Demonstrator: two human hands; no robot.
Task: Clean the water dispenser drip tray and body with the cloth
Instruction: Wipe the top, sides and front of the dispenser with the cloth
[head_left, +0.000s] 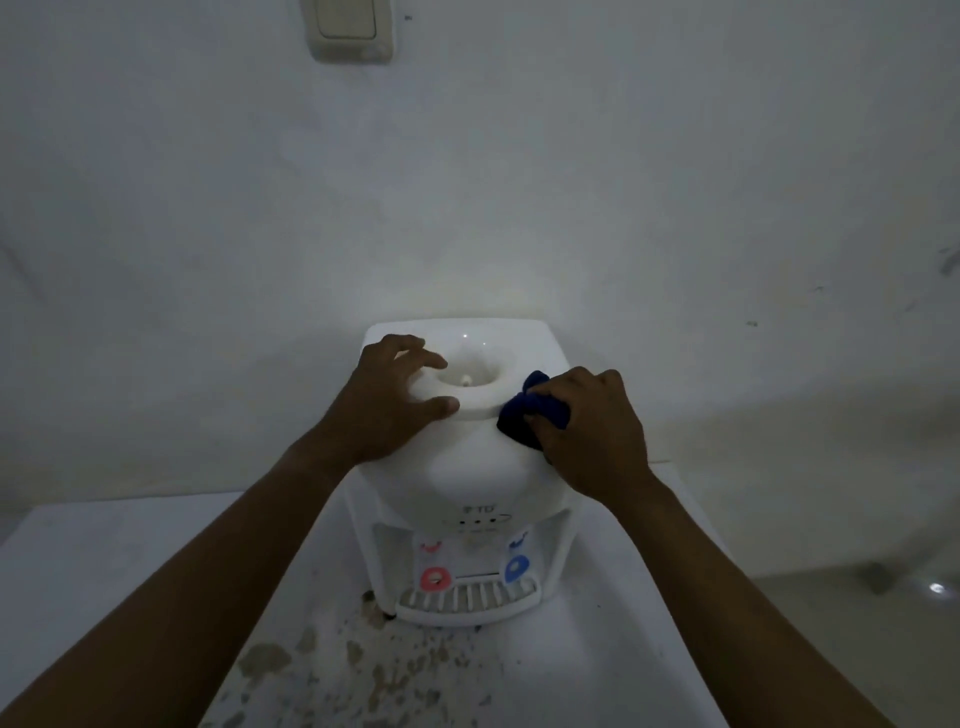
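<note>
A white tabletop water dispenser (462, 467) stands against the wall, with no bottle in its round top opening. My right hand (592, 426) presses a dark blue cloth (530, 410) against the top right of the body, beside the opening's rim. My left hand (389, 400) rests flat on the top left, fingers spread over the rim, holding nothing. Below, a red tap (435, 578) and a blue tap (516, 567) sit above the white slotted drip tray (467, 600).
The dispenser stands on a white surface (104, 571) whose paint is chipped and speckled in front of the tray. A pale wall (519, 182) rises right behind, with a light switch (349, 26) at the top. Tiled floor (857, 597) lies to the right.
</note>
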